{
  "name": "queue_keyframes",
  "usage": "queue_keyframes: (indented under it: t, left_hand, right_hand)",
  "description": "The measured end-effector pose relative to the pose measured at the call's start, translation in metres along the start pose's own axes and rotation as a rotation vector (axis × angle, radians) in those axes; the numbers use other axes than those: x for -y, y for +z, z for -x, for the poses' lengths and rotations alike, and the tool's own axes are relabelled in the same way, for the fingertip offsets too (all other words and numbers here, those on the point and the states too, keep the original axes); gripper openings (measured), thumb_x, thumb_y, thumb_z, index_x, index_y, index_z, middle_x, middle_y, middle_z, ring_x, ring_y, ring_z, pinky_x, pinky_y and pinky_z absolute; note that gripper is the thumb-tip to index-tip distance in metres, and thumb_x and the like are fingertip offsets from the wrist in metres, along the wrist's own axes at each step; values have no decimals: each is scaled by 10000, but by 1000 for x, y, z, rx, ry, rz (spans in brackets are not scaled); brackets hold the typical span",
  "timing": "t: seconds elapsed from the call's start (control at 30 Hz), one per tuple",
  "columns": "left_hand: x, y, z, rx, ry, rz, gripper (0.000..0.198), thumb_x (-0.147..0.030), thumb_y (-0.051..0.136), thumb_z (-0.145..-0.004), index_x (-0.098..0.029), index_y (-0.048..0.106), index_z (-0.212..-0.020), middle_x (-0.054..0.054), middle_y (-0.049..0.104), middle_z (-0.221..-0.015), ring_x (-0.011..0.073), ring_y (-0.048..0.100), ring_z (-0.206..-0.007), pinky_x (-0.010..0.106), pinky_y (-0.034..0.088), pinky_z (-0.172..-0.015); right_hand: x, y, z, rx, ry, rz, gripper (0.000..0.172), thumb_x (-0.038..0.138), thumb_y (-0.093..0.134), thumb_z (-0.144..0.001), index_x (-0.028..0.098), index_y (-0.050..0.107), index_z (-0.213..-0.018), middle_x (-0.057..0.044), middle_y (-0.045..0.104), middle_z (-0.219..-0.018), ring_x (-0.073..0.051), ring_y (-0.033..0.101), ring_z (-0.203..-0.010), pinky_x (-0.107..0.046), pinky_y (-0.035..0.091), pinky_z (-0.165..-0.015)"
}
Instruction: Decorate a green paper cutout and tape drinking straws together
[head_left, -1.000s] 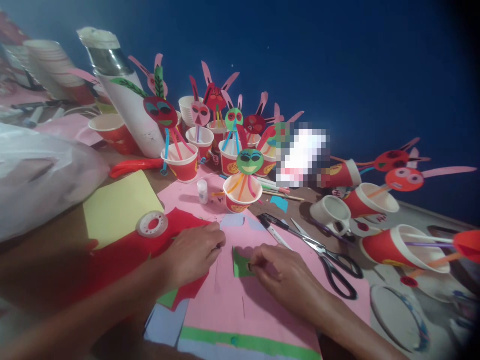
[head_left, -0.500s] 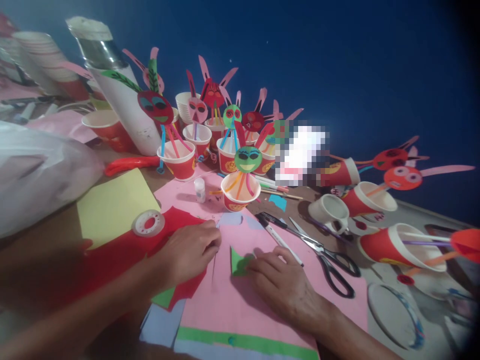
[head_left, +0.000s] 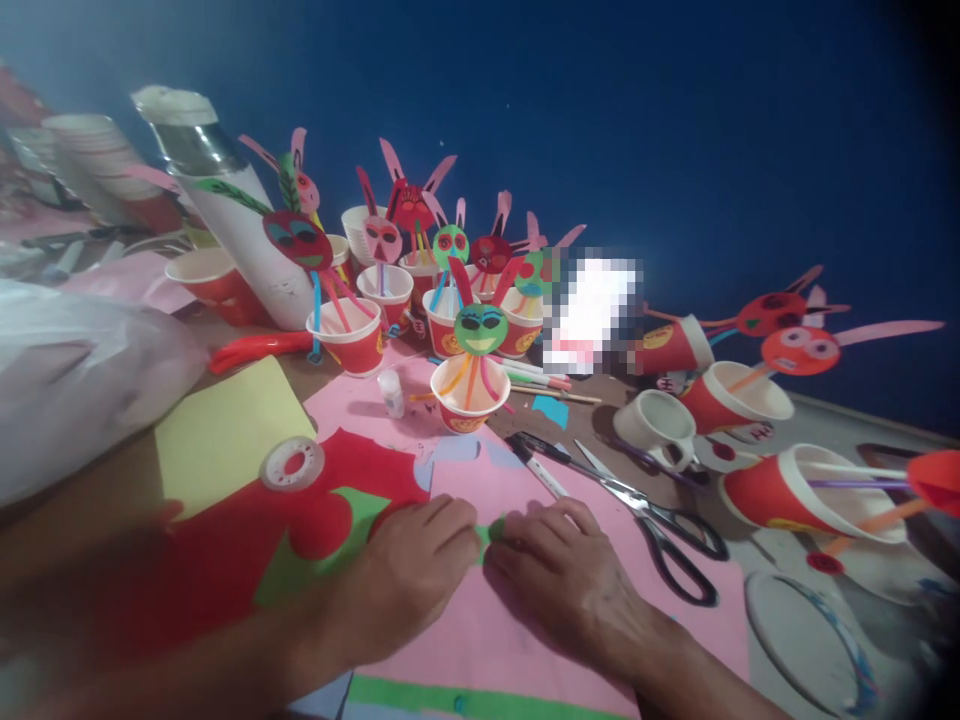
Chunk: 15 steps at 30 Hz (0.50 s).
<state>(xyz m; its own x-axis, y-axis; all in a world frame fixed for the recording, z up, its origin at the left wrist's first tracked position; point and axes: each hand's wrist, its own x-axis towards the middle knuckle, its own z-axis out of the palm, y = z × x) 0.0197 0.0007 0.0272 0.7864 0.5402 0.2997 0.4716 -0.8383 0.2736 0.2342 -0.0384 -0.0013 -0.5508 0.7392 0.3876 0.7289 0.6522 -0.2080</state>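
Note:
Between my hands is a small green paper piece, mostly covered by fingers. My left hand is closed at its left end, with the fingertips curled down on it. From the other side my right hand pinches its right end, knuckles up. Both hands rest low over a pink paper sheet. Left of my left hand lie red paper and a green paper sheet. A clear tape roll sits on the red paper. Black-handled scissors lie to the right of my right hand.
Paper cups with paper bunny-like faces on straws stand behind, among them a green-faced one. A small white bottle, a white mug, a marker and a yellow sheet lie around. A plastic bag is at left.
My left hand has moved right to the green paper piece and now meets my right hand at it. More green paper shows beside the red paper at left. The view has shifted slightly.

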Motion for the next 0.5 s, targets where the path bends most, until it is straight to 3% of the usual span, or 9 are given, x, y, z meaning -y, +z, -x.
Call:
queue_keyframes:
  t: [0.17, 0.3, 0.5]
  left_hand:
    - [-1, 6, 12, 42, 99, -28, 230, -47, 385, -905, -132, 599, -911, 48, 600, -880, 181, 522, -805, 318, 447, -736]
    - [1, 5, 16, 65, 97, -7, 212, -79, 409, -920, -137, 607, -967, 42, 615, -904, 168, 523, -807, 312, 433, -759]
    - [-2, 6, 8, 11, 71, -26, 209, -90, 432, -909, -161, 623, -955, 50, 623, -869, 167, 543, -796, 304, 437, -733]
  right_hand:
    - [0, 0, 0, 80, 7, 41, 79, 192, 544, -888, 240, 589, -843, 0, 663, -876, -182, 552, -802, -382, 328, -773]
    - [0, 0, -2, 69, 10, 24, 92, 190, 529, -894, 242, 583, -842, 3, 653, -877, -174, 528, -782, -373, 319, -761]
    - [0, 1, -1, 47, -9, 37, 98, 191, 521, -902, 227, 585, -837, 2, 650, -866, -172, 515, -767, -372, 316, -756]
